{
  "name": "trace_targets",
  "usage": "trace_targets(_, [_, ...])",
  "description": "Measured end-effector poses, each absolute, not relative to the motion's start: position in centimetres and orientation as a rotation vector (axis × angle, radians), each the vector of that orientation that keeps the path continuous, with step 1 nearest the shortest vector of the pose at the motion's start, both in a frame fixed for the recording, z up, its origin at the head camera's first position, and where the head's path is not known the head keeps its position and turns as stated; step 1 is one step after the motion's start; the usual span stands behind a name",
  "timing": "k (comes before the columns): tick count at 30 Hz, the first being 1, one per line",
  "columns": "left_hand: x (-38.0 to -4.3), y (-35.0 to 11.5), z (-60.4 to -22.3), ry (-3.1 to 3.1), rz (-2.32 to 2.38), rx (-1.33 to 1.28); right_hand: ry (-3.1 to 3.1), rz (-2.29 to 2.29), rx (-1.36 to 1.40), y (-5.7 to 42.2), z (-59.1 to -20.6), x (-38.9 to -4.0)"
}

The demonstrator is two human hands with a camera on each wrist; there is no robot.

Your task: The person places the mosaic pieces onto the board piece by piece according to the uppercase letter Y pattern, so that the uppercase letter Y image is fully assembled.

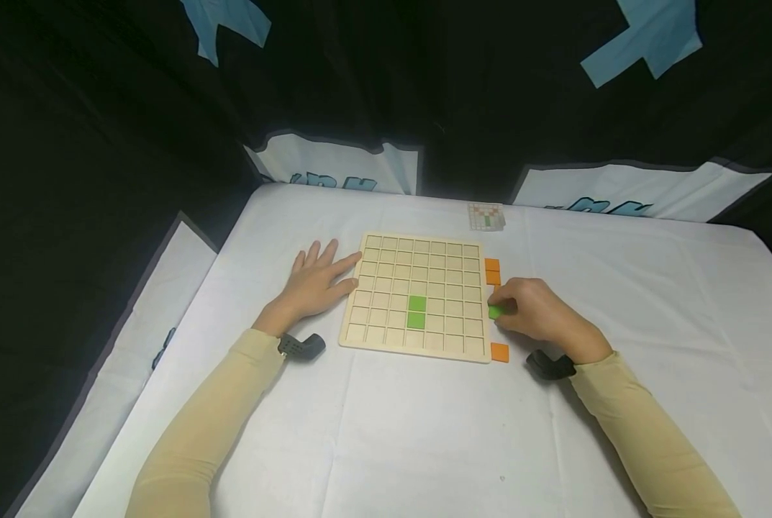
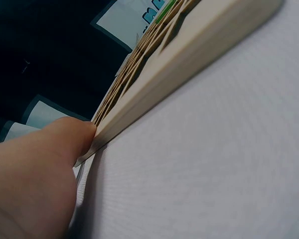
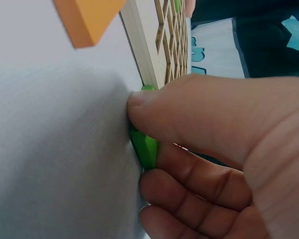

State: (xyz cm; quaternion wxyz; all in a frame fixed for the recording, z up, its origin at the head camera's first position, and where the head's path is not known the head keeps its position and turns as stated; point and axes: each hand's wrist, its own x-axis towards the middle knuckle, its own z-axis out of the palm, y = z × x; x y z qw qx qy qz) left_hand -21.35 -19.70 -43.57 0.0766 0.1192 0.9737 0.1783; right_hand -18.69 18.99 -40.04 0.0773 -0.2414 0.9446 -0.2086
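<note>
A wooden grid board (image 1: 395, 350) lies flat on the white cloth, with two green tiles (image 1: 416, 311) in neighbouring cells of one column. My left hand (image 1: 314, 280) is spread on the cloth, its thumb and index fingertip touching the board's left edge, as the left wrist view also shows for the thumb. Right of the board, my right hand (image 1: 531, 309) pinches a green tile (image 3: 144, 147) between thumb and fingers, low over the cloth beside the board's edge. Orange tiles (image 1: 492, 271) lie along the board's right side, one orange tile (image 1: 499, 352) nearer the front corner.
A small card (image 1: 486, 216) with a coloured grid pattern rests beyond the board's far right corner. The white-covered table (image 1: 411, 439) extends on all sides, with black curtains (image 1: 463, 93) behind it. A dark wrist camera (image 1: 550, 365) sits under the right wrist.
</note>
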Motion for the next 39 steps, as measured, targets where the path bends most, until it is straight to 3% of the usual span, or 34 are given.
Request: trace_targets(39, [-21.33, -19.63, -43.43, 2.915, 0.530, 0.356, 2.840, -0.652, -0.738, 18.70, -39.53, -19.17])
